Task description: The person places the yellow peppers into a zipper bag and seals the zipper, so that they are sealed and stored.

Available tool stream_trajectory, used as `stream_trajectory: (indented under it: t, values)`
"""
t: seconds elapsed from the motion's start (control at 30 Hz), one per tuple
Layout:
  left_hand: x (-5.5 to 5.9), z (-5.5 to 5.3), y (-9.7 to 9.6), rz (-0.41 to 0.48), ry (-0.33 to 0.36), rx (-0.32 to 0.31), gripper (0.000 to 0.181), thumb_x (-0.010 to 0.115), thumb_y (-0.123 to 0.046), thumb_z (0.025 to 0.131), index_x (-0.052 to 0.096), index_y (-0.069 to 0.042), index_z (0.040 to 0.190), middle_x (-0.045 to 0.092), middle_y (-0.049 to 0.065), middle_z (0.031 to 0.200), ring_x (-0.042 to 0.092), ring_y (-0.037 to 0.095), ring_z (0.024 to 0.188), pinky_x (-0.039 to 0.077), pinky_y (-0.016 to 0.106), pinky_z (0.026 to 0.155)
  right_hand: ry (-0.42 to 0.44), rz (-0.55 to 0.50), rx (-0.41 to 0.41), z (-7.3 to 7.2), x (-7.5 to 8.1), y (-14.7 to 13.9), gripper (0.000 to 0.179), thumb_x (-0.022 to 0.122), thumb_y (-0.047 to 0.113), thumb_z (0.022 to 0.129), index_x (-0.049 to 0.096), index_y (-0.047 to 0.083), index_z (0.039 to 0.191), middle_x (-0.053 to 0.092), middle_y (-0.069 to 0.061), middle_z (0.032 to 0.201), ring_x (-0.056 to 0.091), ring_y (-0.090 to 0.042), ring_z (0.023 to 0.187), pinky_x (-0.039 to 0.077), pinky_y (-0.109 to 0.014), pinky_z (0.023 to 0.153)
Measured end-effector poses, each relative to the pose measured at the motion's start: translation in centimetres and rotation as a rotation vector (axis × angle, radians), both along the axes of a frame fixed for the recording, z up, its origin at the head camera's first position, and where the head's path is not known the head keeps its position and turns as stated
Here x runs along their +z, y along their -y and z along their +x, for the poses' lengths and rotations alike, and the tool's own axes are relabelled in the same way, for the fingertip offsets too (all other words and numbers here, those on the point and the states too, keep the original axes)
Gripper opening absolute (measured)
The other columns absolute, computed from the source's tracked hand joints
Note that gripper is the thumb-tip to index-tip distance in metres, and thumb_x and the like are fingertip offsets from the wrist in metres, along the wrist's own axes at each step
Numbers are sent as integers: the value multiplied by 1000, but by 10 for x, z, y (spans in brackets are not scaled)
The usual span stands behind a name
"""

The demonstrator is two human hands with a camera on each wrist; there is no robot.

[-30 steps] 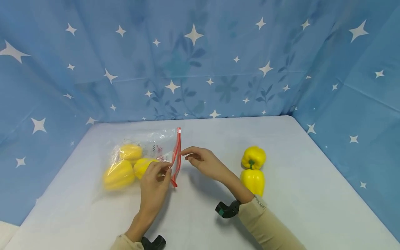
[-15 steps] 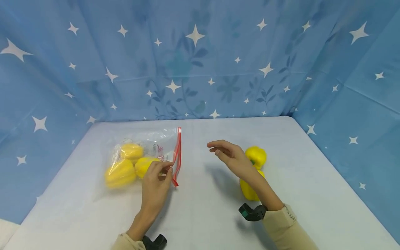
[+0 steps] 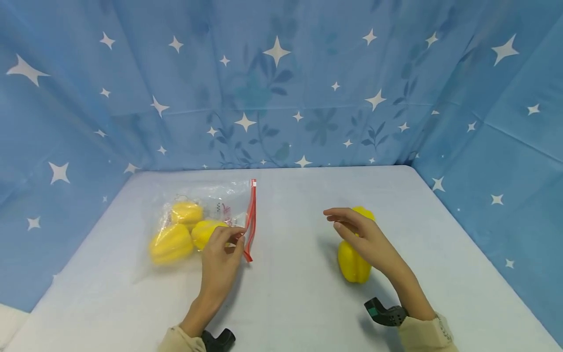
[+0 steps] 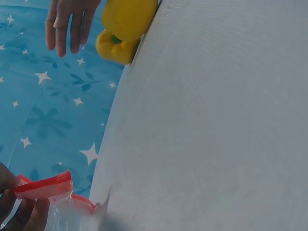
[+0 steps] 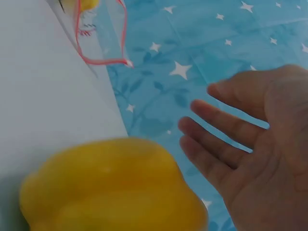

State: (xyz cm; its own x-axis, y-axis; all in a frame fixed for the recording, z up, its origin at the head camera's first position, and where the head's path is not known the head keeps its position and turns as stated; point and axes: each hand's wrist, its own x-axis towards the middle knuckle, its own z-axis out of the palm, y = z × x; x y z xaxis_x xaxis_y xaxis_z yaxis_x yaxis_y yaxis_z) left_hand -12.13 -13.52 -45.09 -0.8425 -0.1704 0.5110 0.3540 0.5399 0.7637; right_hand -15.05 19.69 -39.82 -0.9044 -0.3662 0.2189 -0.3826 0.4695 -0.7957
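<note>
Head: clear bag, lobed pepper

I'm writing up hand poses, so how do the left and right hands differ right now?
The left hand pinches the red-edged plastic bag, while the right hand holds nothing. The left hand is curled in; the right hand is loosely extended. The right hand is near two loose yellow peppers; the left hand is well away from them. Both are bare.

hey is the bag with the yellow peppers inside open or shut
Open: the red edges of the bag stand apart in a loop in the right wrist view; the left hand pinches one.
</note>
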Motion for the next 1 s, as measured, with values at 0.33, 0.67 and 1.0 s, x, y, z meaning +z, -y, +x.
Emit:
stream_trajectory:
  t: [0.33,0.67,1.0]
  values:
    - [3,0,1,3,30,-8,19,74,0,92,77,-10,109,66,0,98,67,11,91,63,23,74,0,204,1,13,9,-17,33,62,27,106,63,22,138,67,-4,138,63,-27,123,52,-65,106]
    - [6,-1,1,20,35,-14,21,75,2,91,77,-8,109,67,2,99,67,14,90,62,24,75,157,316,59,19,12,-29,46,69,33,101,59,15,142,58,-10,149,50,-40,141,44,-67,114]
    - [5,2,1,22,52,-12,20,75,2,91,77,-8,109,66,2,97,67,14,90,63,25,75,236,363,106,23,10,-25,63,81,30,91,56,13,146,44,-17,157,39,-45,142,42,-70,113]
